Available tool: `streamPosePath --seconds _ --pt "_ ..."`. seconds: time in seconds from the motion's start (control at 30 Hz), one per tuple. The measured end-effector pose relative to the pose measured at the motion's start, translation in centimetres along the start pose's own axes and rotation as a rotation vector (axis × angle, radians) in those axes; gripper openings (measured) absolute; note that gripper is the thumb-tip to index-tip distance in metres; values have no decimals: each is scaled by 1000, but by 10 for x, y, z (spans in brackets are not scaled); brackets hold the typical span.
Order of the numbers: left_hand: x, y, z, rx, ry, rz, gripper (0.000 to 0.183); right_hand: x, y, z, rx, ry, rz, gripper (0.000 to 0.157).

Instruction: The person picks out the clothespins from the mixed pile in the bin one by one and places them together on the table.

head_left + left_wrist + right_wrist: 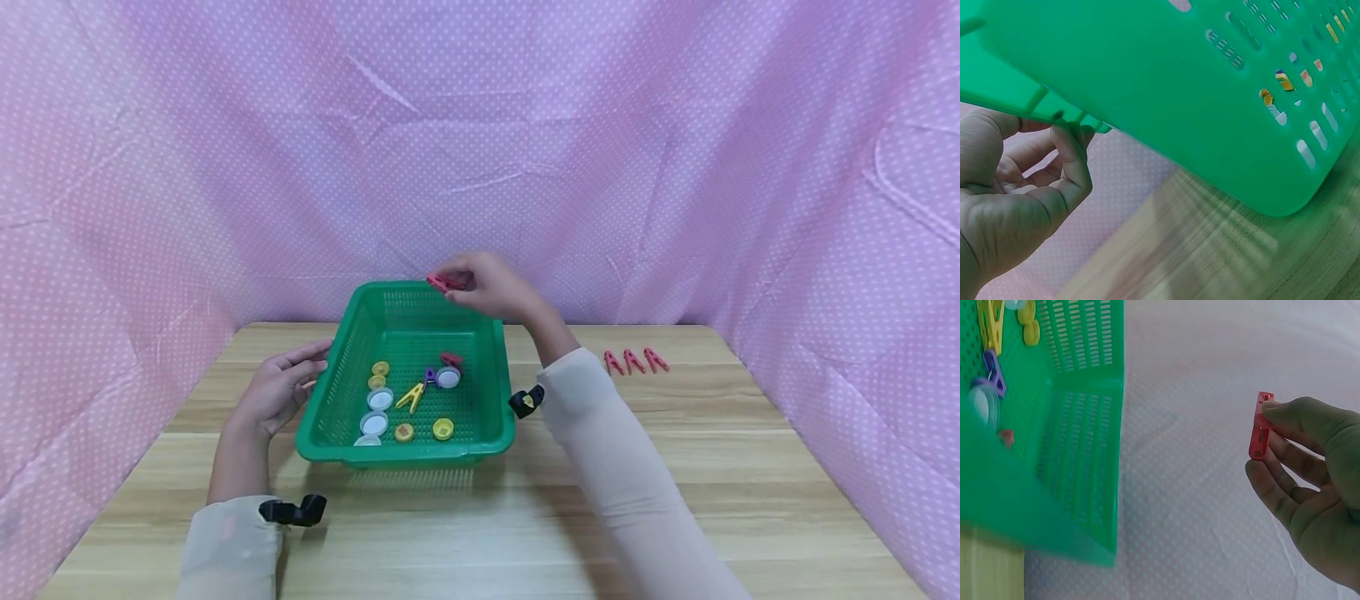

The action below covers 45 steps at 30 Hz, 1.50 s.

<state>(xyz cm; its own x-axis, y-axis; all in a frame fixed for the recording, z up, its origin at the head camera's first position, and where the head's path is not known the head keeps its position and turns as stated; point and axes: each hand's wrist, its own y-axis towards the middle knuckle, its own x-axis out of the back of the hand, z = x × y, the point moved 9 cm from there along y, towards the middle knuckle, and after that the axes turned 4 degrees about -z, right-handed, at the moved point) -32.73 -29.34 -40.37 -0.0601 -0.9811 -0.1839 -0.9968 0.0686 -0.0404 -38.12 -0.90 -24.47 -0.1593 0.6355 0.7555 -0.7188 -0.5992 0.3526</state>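
A green plastic basket (408,452) stands on the table. My left hand (279,390) is at its left side; in the left wrist view, that hand (1029,181) has its fingertips curled at the basket's rim. Above the basket's far right corner, my right hand (491,286) pinches a red clothespin (438,283), which shows upright between thumb and fingers in the right wrist view. In the basket lie a yellow clothespin (411,397), a purple clothespin (430,377), another red clothespin (452,359), several white bottle caps (380,399) and several yellow caps (443,429).
Three red clothespins (633,361) lie in a row on the wooden table (720,475), to the right of the basket. A pink dotted cloth (525,150) hangs behind the table and at both sides. Each wrist wears a black band mount (294,511).
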Motion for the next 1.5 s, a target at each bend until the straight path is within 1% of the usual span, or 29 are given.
streamPosePath --seconds 0.13,0.33,0.43,0.6,0.73,1.07,1.2,1.5 --pt "-1 0 1 3 -5 2 44 15 -13 -4 12 -23 -32 35" --pt "-3 1 2 2 -9 6 50 39 -35 -14 82 -68 -108 32" --pt "-3 1 2 -2 -8 5 50 50 -48 -21 88 -85 -142 32" --pt "-3 1 3 -5 -13 5 48 64 -69 -33 51 -115 -186 34" --pt "-3 1 3 -6 -23 7 46 74 -86 -43 13 -131 -216 33" --pt "-1 1 5 3 -20 7 41 91 -128 -79 -90 -188 -226 36" --pt "-1 1 5 1 -30 4 40 98 -143 -89 -104 -218 -237 36" --pt "1 0 2 1 -27 -4 40 115 -175 -103 -129 -303 -259 37"
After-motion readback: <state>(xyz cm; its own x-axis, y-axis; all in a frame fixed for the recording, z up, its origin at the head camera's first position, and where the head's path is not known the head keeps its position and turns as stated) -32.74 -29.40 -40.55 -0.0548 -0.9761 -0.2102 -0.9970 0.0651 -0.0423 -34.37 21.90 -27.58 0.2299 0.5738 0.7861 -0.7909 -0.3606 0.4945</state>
